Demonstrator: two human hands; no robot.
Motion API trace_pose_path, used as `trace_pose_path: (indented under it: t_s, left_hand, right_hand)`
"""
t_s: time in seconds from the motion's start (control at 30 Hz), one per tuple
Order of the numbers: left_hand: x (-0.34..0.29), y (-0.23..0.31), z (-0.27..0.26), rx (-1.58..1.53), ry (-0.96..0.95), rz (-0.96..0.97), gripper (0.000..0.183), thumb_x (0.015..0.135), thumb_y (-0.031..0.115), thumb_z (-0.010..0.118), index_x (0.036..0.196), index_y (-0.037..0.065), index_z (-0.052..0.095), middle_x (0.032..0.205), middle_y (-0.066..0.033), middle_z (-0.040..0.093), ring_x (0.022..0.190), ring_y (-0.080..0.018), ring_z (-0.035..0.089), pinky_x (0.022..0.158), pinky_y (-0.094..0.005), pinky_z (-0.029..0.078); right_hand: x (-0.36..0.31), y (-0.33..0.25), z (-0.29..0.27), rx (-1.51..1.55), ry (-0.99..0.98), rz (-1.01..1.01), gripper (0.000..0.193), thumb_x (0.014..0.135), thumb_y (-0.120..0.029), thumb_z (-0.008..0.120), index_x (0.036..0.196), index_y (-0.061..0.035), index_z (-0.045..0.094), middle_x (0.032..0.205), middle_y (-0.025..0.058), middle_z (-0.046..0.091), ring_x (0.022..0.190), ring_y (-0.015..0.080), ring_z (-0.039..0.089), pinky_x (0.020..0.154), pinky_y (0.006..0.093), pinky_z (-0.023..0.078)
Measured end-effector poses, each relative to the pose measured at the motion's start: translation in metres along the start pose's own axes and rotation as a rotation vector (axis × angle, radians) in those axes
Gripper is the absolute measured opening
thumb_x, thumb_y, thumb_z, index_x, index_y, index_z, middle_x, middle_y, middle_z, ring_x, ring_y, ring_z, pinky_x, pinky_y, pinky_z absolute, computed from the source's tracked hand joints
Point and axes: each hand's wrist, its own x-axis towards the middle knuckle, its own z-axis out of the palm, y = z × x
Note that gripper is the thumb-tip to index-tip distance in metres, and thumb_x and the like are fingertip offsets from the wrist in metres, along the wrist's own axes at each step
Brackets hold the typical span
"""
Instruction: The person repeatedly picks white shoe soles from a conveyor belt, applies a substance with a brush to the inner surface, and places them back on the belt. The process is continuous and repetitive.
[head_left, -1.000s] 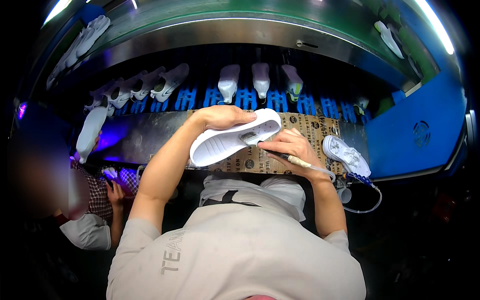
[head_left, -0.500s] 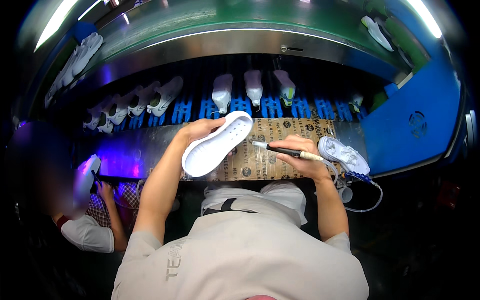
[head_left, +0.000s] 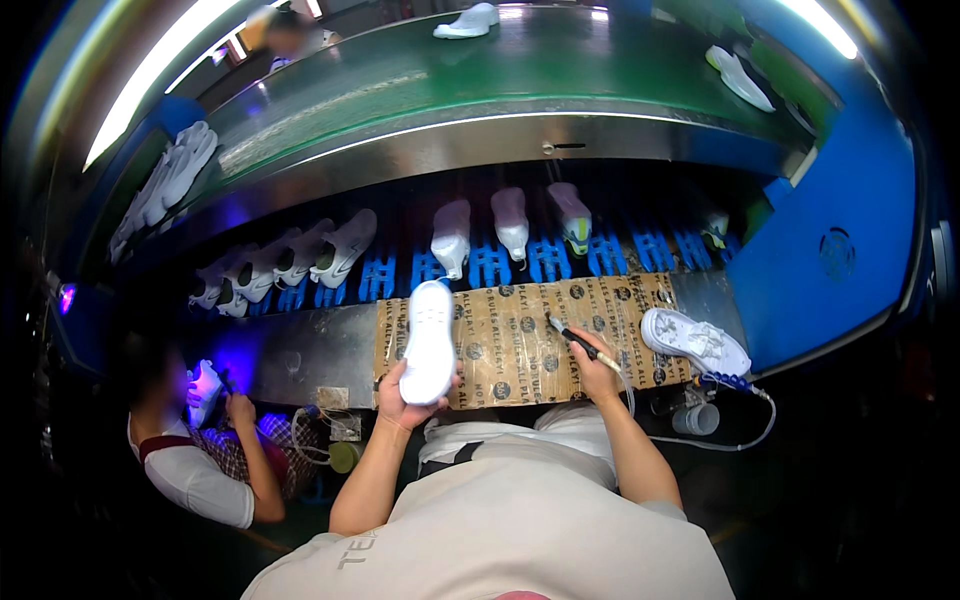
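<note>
A white shoe sole point(head_left: 430, 350) stands lengthwise in my left hand point(head_left: 397, 404), whose fingers wrap round its near end. The sole's far end points away from me, over the left part of the cardboard. To the right, my right hand point(head_left: 598, 376) is closed on a dark-handled brush point(head_left: 580, 342) with a thin clear tube running from its back end. The brush tip points up and left, apart from the sole. Right of that hand lies another white sole point(head_left: 695, 342) with crumpled white material on it.
Printed cardboard point(head_left: 530, 345) covers the bench point(head_left: 305, 350). Beyond it, several shoe uppers point(head_left: 450, 238) sit near blue holders point(head_left: 490, 265). A green conveyor belt point(head_left: 370, 95) runs above. A clear cup point(head_left: 697, 418) is at right. At left, a person point(head_left: 200, 460) handles a shoe part.
The sole has swung from tilted rightward to nearly straight, lower and closer to me. My right hand and the brush have shifted slightly left and lower. The view has tilted, showing more conveyor.
</note>
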Motion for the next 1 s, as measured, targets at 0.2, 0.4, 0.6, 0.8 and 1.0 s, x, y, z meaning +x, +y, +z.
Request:
trace_pose_path:
  t_s: [0.2,0.4,0.6,0.8,1.0]
  left_hand:
    - [0.057,0.005,0.146,0.376,-0.511,-0.435,0.077,0.100,0.039,0.053,0.161,0.007,0.018,0.133,-0.0404,0.049,0.108,-0.0508,0.066,0.068,-0.0501,0.066]
    - [0.195,0.036,0.348,0.280,-0.587,0.027,0.075,0.109,0.055,0.031,0.158,0.000,0.020,0.143,-0.0473,0.035,0.127,-0.0557,0.052,0.110,-0.0544,0.048]
    - [0.195,0.082,0.344,1.462,-0.374,0.327,0.056,0.106,0.040,0.054,0.137,-0.006,0.057,0.122,-0.0265,0.068,0.102,-0.0329,0.073,0.088,-0.0405,0.060]
    - [0.168,0.297,0.275,2.512,0.830,1.289,0.062,0.091,0.034,0.068,0.139,-0.003,0.055,0.128,-0.0334,0.061,0.123,-0.0437,0.060,0.104,-0.0483,0.049]
    - [0.046,0.613,0.163,2.222,2.021,0.642,0.086,0.090,0.044,0.062,0.162,0.020,0.021,0.152,-0.0410,0.030,0.136,-0.0554,0.043,0.109,-0.0627,0.039]
  right_hand:
    - [-0.007,-0.001,-0.003,0.051,-0.021,0.047,0.028,0.095,-0.010,0.067,0.120,0.0029,0.070,0.109,0.0140,0.072,0.098,0.0246,0.067,0.088,0.0362,0.051]
    - [-0.001,0.002,-0.001,0.029,-0.088,0.029,0.031,0.096,-0.017,0.067,0.120,0.0025,0.070,0.115,0.0163,0.071,0.106,0.0282,0.067,0.095,0.0380,0.050]
    - [0.000,0.004,-0.005,-0.019,-0.056,0.010,0.029,0.094,-0.014,0.067,0.118,0.0026,0.070,0.110,0.0147,0.071,0.100,0.0260,0.067,0.090,0.0370,0.051]
    - [0.001,-0.005,-0.002,-0.036,-0.026,0.019,0.027,0.088,-0.001,0.067,0.114,0.0025,0.072,0.104,0.0151,0.071,0.096,0.0255,0.067,0.087,0.0328,0.052]
    - [0.005,-0.012,-0.003,-0.080,-0.035,0.049,0.028,0.087,-0.006,0.070,0.114,0.0022,0.072,0.094,0.0137,0.069,0.084,0.0237,0.065,0.077,0.0339,0.051]
